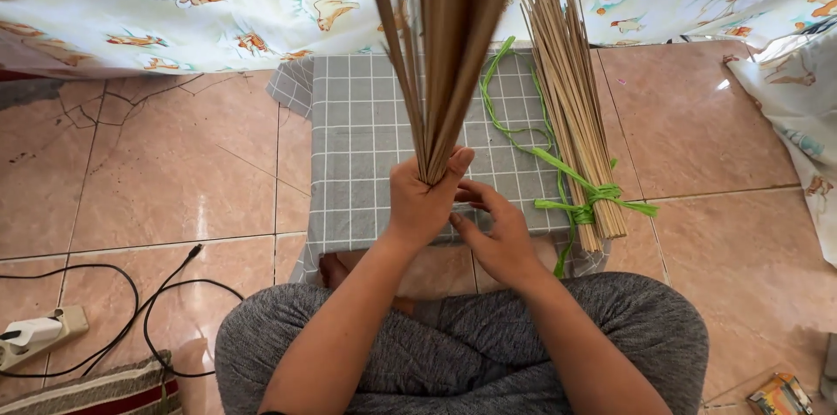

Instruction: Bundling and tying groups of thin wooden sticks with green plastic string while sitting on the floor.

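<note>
Over the checked cloth's (366, 132) near edge, your left hand (421, 201) clenched the stick bundle (453, 49) low; your right hand's (497, 236) fingers, loosely curled, steadied its base.

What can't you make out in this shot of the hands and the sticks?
- Held stick bundle: its upper end is cut off by the top edge of the head view.
- Right hand: its fingers tuck behind the left hand, so any grip is hidden.
- Small box: cut by the bottom edge.
- Feet: mostly hidden under the forearms.

Tan sticks (449, 40), grey checked cloth (357, 145), green strap (558, 166), pink tiles (139, 180)
</note>
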